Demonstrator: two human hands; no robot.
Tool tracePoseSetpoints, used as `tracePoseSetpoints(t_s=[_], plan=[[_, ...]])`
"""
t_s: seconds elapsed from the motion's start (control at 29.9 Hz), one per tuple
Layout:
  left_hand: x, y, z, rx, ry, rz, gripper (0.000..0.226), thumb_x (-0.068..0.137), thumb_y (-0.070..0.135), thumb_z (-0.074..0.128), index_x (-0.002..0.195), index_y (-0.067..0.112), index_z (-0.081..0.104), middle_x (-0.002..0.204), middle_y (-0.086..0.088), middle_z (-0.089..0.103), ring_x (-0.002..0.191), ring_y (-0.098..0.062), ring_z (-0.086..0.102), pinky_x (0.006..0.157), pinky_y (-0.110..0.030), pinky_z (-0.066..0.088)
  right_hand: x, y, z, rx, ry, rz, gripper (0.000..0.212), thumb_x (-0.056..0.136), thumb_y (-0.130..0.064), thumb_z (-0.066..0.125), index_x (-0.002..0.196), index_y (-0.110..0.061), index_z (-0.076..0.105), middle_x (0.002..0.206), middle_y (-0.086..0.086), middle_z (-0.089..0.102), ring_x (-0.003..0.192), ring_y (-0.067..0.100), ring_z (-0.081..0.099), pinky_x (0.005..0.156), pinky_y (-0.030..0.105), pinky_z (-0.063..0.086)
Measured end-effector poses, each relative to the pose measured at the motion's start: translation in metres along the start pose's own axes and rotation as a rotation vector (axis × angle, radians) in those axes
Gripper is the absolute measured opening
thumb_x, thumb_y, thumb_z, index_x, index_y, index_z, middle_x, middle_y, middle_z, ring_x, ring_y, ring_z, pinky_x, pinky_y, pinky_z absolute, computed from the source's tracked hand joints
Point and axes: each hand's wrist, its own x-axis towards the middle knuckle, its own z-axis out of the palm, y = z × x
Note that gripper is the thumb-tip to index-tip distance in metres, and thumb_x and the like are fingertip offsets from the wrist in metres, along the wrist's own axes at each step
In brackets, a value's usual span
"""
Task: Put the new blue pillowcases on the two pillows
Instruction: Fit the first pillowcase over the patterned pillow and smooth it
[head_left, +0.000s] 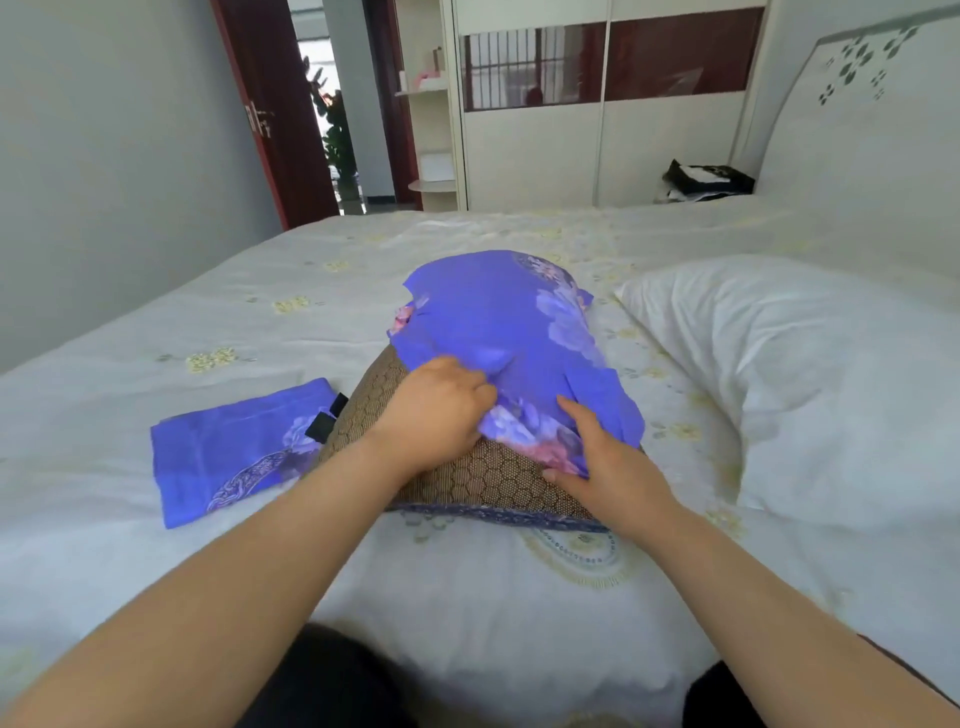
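A pillow (483, 478) is laid lengthwise at the middle of the bed (156, 322), with a pillowcase (498, 322) drawn over its far part. The near edge of that pillowcase is gripped by the left hand (434, 410) and the right hand (613, 462). A folded pillowcase (228, 452) is placed just left of the pillow, touching it. A second pillow (795, 379) is set to the right. A wardrobe (597, 156) is found beyond the bed, and a doorway (332, 104) at far left.

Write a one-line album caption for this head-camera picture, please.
Both hands, left and right, tug a blue pillowcase over a brown pillow; a folded one waits.
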Motion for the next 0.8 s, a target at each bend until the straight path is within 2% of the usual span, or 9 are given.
tracePoseSetpoints(t_s=[0.1,0.17,0.27,0.33,0.43,0.5,0.63,0.73,0.8], plan=[[-0.036,0.033,0.013,-0.063,0.093,-0.08,0.014,0.062,0.022,0.042,0.057,0.018,0.055,0.048,0.001,0.053,0.042,-0.023,0.054,0.04,-0.021,0.035,0.005,0.012,0.007,-0.177,0.066,-0.056,0.067,0.08,-0.031,0.063,0.142,-0.031,0.038,0.112,0.005,0.051,0.102,0.031,0.056,0.077,0.037,0.043],[-0.057,0.045,0.025,-0.098,0.157,-0.183,0.011,0.066,0.025,0.045,0.068,0.019,0.054,0.045,0.0,0.051,0.04,-0.023,0.054,0.038,-0.021,0.034,0.006,0.013,0.008,-0.227,0.358,-0.204,0.058,0.063,-0.022,0.063,0.12,-0.024,0.063,0.101,0.005,0.053,0.094,0.028,0.053,0.083,0.039,0.04],[-0.071,0.048,0.031,-0.103,0.24,-0.297,0.027,0.072,0.034,0.049,0.095,0.021,0.049,0.047,0.001,0.053,0.042,-0.022,0.056,0.04,-0.023,0.038,0.008,0.01,-0.001,-0.163,0.688,-0.341,0.037,0.062,-0.006,0.058,0.096,-0.016,0.07,0.1,0.006,0.063,0.098,0.026,0.053,0.09,0.036,0.034],[-0.077,0.048,0.032,-0.094,0.251,-0.331,0.038,0.071,0.035,0.058,0.104,0.022,0.048,0.053,0.001,0.058,0.046,-0.021,0.059,0.039,-0.022,0.038,0.009,0.005,-0.014,-0.145,0.478,-0.251,0.03,0.07,-0.002,0.055,0.095,-0.012,0.066,0.092,0.007,0.065,0.092,0.028,0.059,0.079,0.033,0.038],[-0.08,0.048,0.035,-0.092,0.196,-0.418,0.054,0.058,0.027,0.078,0.103,0.024,0.047,0.069,0.003,0.064,0.053,-0.02,0.064,0.036,-0.021,0.037,0.007,0.001,-0.024,-0.194,-0.203,-0.032,0.013,0.089,-0.023,0.05,0.089,-0.014,0.059,0.094,0.009,0.063,0.093,0.03,0.059,0.07,0.033,0.04],[-0.079,0.051,0.036,-0.105,0.158,-0.466,0.054,0.06,0.029,0.08,0.103,0.025,0.046,0.084,0.0,0.06,0.055,-0.024,0.063,0.036,-0.025,0.038,0.002,0.004,-0.023,-0.168,-0.414,0.041,0.035,0.09,-0.046,0.051,0.071,-0.017,0.054,0.081,0.004,0.059,0.086,0.025,0.058,0.072,0.032,0.043],[-0.076,0.046,0.032,-0.107,0.096,-0.573,0.039,0.067,0.046,0.058,0.09,0.015,0.058,0.087,-0.007,0.056,0.045,-0.027,0.056,0.033,-0.024,0.032,-0.009,0.016,-0.018,-0.081,-0.425,0.074,0.05,0.07,-0.073,0.059,0.071,-0.023,0.052,0.073,-0.007,0.055,0.078,0.016,0.056,0.072,0.03,0.045],[-0.083,0.04,0.028,-0.14,0.07,-0.632,0.027,0.066,0.037,0.046,0.065,0.012,0.055,0.068,-0.008,0.056,0.042,-0.03,0.053,0.04,-0.023,0.028,-0.019,0.013,-0.018,-0.097,-0.279,0.026,0.05,0.068,-0.071,0.063,0.079,-0.027,0.042,0.072,-0.011,0.05,0.074,0.013,0.052,0.062,0.027,0.039],[-0.093,0.036,0.028,-0.211,0.035,-0.709,0.023,0.066,0.033,0.048,0.064,0.011,0.055,0.067,-0.009,0.058,0.052,-0.034,0.057,0.047,-0.026,0.029,-0.025,0.006,-0.017,-0.126,-0.18,-0.041,0.048,0.071,-0.067,0.064,0.088,-0.029,0.04,0.071,-0.011,0.05,0.071,0.014,0.052,0.06,0.027,0.038]])
